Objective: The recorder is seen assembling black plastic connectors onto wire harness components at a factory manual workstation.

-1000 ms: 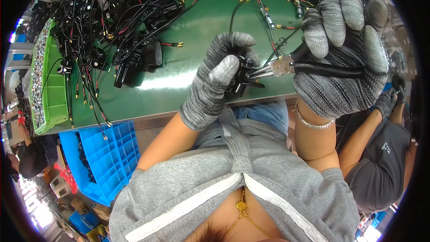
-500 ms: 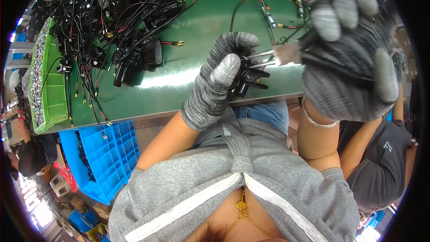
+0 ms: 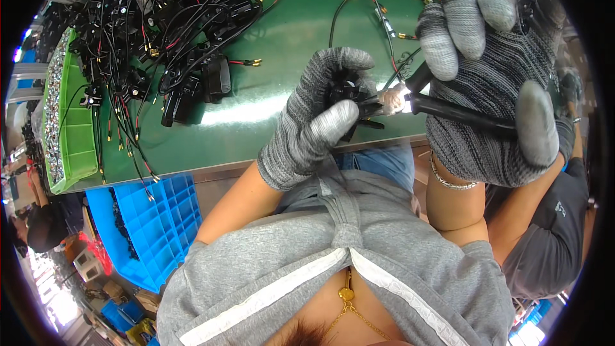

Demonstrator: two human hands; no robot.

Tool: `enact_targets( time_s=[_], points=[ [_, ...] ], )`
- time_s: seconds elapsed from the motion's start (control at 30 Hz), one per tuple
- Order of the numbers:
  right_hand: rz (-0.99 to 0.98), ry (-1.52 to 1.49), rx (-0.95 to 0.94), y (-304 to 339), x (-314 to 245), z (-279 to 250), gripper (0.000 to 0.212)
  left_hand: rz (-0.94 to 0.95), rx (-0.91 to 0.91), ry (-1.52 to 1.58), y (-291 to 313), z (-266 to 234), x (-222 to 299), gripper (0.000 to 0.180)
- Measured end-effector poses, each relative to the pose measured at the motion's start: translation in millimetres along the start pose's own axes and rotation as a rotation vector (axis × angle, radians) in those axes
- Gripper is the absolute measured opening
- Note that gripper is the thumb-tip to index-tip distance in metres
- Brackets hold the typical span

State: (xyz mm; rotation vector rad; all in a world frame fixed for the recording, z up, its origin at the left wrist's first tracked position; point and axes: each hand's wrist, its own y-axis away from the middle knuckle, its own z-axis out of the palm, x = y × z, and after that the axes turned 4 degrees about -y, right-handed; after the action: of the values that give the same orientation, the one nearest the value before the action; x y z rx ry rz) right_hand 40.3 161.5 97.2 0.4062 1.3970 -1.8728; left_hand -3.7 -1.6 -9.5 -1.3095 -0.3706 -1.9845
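Observation:
Both of my hands wear grey striped knit gloves. My left hand (image 3: pixel 295 128) is closed around a small black part (image 3: pixel 343 93), held over the table's near edge. My fingers and thumb cover much of it. In my right hand (image 3: pixel 493 70) is a pair of pliers (image 3: pixel 461 114) with black handles, one lying across the palm under my thumb. The metal jaws point left and meet the black part beside my left thumb. Exactly what the jaws grip is too small to tell.
Black lever assemblies (image 3: pixel 218 77) with cables are heaped on the green table (image 3: pixel 288 32) at the far left. Red and black wires lie at the far side. A green tray (image 3: pixel 77 147) of small metal pieces and a blue crate (image 3: pixel 160 218) stand left. A co-worker (image 3: pixel 538 243) sits right.
The pliers have moved left, their jaws now closer in on the black part. Their handles show spread apart, and my left thumb has shifted down and right over the part.

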Motion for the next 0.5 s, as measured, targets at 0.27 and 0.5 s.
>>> enact_targets(
  time_s=[0.27, 0.5],
  points=[
    [-0.072, 0.040, -0.111, 0, -5, -1, 0.058, -0.034, 0.119, 0.051, 6, 13, 9, 0.063],
    [-0.109, 0.001, -0.232, -6, 18, -1, 0.061, -0.080, 0.015, 0.011, 8, 0, 16, 0.054]
  ],
)
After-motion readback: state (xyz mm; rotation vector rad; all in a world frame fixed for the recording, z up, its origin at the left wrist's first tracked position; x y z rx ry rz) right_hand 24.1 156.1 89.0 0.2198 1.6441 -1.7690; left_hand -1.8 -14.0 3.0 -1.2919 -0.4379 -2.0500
